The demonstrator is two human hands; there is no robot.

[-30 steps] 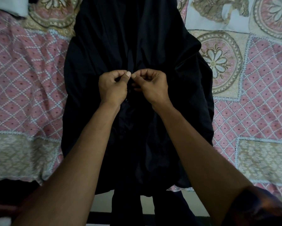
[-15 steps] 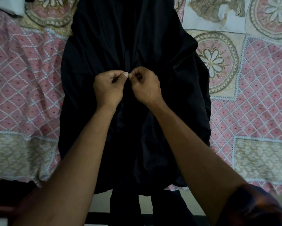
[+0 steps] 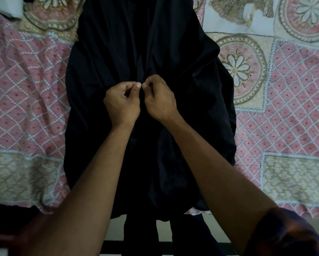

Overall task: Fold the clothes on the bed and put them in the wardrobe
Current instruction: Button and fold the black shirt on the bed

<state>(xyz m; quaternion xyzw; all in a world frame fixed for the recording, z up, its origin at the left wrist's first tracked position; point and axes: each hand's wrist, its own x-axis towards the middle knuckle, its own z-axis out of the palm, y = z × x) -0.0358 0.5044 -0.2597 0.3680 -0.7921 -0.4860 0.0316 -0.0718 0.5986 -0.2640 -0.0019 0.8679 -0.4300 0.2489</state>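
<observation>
A large black garment (image 3: 118,43) lies spread lengthwise down the middle of the bed, its lower end hanging over the near edge. My left hand (image 3: 121,102) and my right hand (image 3: 159,100) sit side by side at the garment's centre line. Each hand has its fingers curled, and thumb and forefinger pinch the black fabric at the front opening. The thumbs nearly touch each other. What lies between the fingertips is too dark to make out.
The bed carries a pink, cream and white patterned cover (image 3: 25,93) on both sides of the garment. A white pillow corner (image 3: 5,6) shows at the top left. Beyond the near bed edge is pale floor (image 3: 162,230).
Both hands have crept slightly away from me along the garment's centre line and drawn closer together, still pinching the fabric. The garment itself has hardly shifted.
</observation>
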